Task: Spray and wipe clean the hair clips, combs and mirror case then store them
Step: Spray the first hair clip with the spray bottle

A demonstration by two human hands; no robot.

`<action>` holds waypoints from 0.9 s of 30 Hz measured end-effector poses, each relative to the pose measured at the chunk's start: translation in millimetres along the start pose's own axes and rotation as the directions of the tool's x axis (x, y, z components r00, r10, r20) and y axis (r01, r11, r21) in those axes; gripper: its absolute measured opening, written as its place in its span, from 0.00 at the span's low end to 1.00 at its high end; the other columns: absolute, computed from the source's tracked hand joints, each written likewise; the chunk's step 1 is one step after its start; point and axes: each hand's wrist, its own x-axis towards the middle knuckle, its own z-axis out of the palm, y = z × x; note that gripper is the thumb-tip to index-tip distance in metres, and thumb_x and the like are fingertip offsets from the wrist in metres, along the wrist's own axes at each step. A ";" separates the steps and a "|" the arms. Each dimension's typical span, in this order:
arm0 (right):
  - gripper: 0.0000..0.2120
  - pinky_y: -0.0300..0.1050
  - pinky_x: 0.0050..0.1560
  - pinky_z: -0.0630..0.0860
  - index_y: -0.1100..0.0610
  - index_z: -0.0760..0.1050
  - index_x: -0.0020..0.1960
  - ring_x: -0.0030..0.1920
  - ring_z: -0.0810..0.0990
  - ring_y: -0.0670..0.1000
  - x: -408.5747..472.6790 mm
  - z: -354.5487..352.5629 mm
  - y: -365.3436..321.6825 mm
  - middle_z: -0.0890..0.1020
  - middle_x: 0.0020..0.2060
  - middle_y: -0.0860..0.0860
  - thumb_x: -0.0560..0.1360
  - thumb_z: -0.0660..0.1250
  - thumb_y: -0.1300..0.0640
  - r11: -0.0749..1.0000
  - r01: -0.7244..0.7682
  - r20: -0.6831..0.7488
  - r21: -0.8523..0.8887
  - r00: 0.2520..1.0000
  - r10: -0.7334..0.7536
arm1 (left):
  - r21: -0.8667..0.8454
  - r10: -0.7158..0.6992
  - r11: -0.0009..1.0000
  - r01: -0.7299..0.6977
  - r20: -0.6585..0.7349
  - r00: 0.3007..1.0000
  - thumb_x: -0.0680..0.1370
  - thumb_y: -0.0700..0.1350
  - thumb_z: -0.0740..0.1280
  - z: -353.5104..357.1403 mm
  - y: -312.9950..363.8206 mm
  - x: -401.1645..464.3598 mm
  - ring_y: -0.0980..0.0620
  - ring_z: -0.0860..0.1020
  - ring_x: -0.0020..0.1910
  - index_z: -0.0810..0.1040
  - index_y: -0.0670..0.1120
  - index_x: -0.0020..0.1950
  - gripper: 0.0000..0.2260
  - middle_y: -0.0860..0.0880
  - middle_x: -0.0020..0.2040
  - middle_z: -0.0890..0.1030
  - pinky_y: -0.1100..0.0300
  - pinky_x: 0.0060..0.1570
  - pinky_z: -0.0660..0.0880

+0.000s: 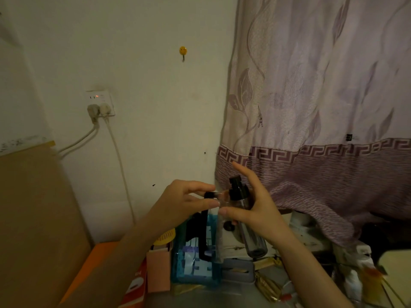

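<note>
Between both raised hands, the left hand [182,201] pinches a long black plastic comb [203,232] by its top, teeth hanging down. The right hand [255,205] wraps a clear spray bottle with black nozzle [241,210], forefinger lifted. Aim the nozzle squarely at the teeth, I'd judge, before pressing.

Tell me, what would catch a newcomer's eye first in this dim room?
Probably the two hands raised mid-frame: the right hand grips a clear spray bottle with a black nozzle, while the left hand pinches a black-edged clear item, too dim to identify, right beside the nozzle. Behind them, a large lilac patterned curtain fills the right side, and a small yellow smiley hook sits high on the bare wall.
</note>
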 end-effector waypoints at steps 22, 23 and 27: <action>0.30 0.35 0.43 0.79 0.46 0.66 0.70 0.50 0.81 0.42 -11.7 11.2 -6.9 0.78 0.57 0.45 0.70 0.70 0.59 0.970 0.051 -0.194 0.239 0.981 -0.004 | -0.450 -0.101 0.891 0.049 -0.093 0.990 0.71 0.47 0.68 -16.8 -23.1 -8.1 0.51 0.84 0.47 0.82 0.46 0.53 0.13 0.47 0.48 0.85 0.64 0.43 0.79; 0.31 0.38 0.43 0.80 0.44 0.65 0.70 0.48 0.82 0.46 -12.5 11.1 -7.3 0.80 0.56 0.49 0.70 0.69 0.57 0.963 0.037 -0.181 0.266 0.983 0.012 | -0.460 -0.101 0.887 0.046 -0.097 0.990 0.70 0.48 0.68 -17.6 -23.6 -7.2 0.51 0.84 0.47 0.82 0.46 0.54 0.14 0.47 0.48 0.85 0.64 0.43 0.79; 0.27 0.48 0.43 0.82 0.40 0.60 0.72 0.38 0.81 0.55 -15.3 13.3 -6.0 0.83 0.46 0.51 0.76 0.62 0.53 0.949 0.011 -0.098 0.316 0.995 0.021 | -0.486 -0.112 0.873 0.042 -0.117 0.987 0.69 0.48 0.68 -19.8 -24.3 -1.2 0.51 0.84 0.47 0.82 0.45 0.54 0.15 0.47 0.48 0.85 0.65 0.42 0.79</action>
